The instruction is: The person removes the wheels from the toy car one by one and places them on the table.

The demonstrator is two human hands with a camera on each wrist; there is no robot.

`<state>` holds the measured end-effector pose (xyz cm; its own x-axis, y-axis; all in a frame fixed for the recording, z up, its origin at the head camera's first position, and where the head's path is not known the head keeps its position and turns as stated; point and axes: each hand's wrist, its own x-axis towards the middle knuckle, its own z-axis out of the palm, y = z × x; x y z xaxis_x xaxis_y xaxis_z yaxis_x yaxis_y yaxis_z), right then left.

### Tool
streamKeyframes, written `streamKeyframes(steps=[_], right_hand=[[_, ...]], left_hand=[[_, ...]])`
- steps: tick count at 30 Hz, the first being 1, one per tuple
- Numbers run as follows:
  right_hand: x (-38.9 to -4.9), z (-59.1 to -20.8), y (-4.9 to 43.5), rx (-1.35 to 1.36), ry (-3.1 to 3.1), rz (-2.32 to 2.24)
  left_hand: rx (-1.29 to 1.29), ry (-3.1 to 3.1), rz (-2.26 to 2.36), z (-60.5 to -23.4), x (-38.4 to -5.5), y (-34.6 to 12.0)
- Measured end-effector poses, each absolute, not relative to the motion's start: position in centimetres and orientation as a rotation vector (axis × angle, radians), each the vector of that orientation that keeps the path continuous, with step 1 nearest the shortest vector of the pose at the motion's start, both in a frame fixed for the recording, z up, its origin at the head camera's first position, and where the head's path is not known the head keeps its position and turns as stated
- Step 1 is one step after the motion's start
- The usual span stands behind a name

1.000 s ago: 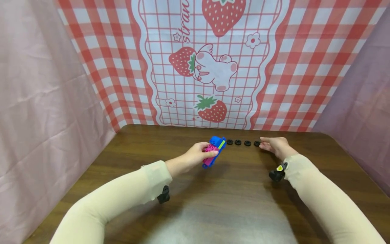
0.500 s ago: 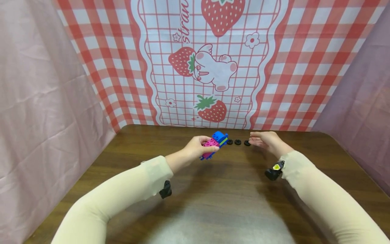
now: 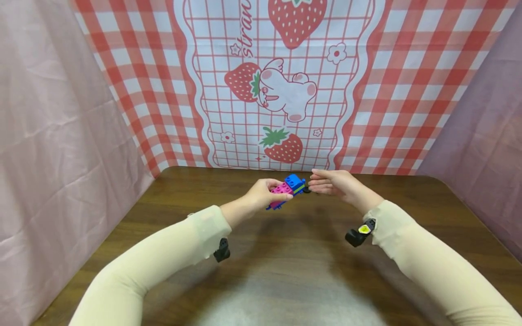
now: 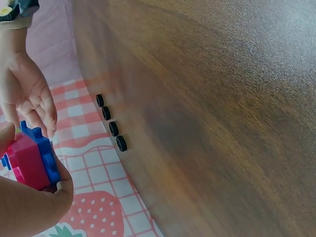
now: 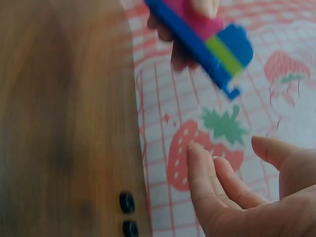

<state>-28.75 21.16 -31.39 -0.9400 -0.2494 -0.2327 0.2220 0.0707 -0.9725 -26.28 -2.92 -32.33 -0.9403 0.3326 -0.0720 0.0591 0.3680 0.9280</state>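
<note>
My left hand (image 3: 261, 195) grips a toy car (image 3: 294, 180) made of pink, blue and lime-green building blocks, held tilted above the table. In the right wrist view the toy car (image 5: 227, 47) shows a blue base with a small hook at one end, and no wheels show on it. Fingers extended and thumb apart, my right hand (image 3: 340, 184) is beside the car's blue end and holds nothing. Several small black wheels (image 4: 113, 128) stand in a row near the table's far edge. In the head view only one wheel (image 3: 307, 190) shows; the right hand covers the others.
The brown wooden table (image 3: 244, 280) reaches back to a red-and-white checked cloth (image 3: 391, 113) printed with strawberries. Pink cloth (image 3: 61, 136) hangs on the left, and mauve cloth (image 3: 481, 127) hangs on the right.
My right hand has moved left along the row of wheels toward the toy car. The left hand has raised the car slightly and turned its studded top more into view.
</note>
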Motion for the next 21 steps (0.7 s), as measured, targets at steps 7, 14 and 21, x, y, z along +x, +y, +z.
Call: streamKeyframes(steps=[7, 14, 21], right_hand=[[-27.6, -30.9, 18.9, -0.055, 2.047, -1.868], [-26.8, -31.4, 17.2, -0.025, 1.894, -2.033], [-26.6, -31.5, 16.5, 0.068, 1.878, -2.107]], left_hand=[[0.345, 2.401, 1.575, -32.5, -26.5, -3.2], [0.352, 2.429, 1.555, -32.7, -26.6, -3.6], [0.369, 2.423, 1.577, -32.8, -26.7, -4.0]])
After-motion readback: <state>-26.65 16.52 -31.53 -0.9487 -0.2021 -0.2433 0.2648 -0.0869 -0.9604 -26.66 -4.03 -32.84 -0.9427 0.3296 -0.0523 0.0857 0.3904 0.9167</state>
